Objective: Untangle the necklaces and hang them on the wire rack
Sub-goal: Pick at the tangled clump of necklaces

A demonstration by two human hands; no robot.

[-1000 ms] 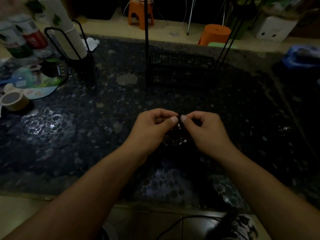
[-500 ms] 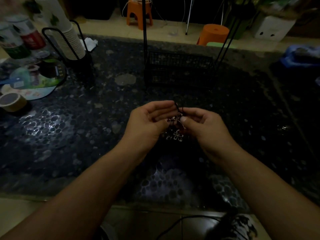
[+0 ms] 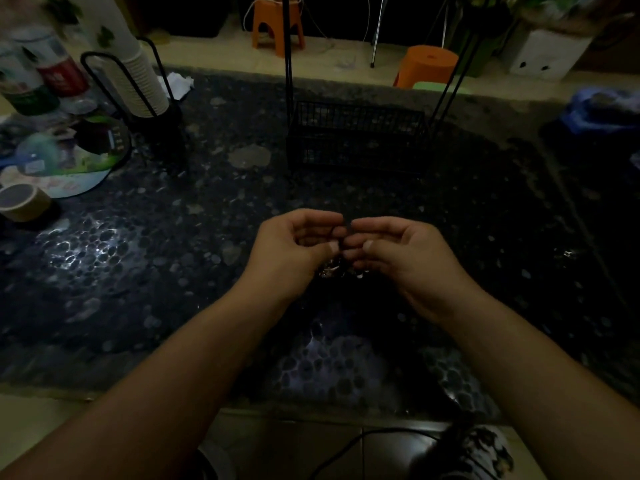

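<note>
Head view: left hand (image 3: 294, 244) and right hand (image 3: 398, 247) pinch tangled necklaces (image 3: 337, 270) (barely visible); tugging could tighten knots.

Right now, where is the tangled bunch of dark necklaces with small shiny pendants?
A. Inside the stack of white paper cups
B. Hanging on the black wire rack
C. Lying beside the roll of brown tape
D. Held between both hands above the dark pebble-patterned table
D: the left hand and right hand pinch the tangled necklaces between them, well in front of the black wire rack, which shows no necklace.
</note>
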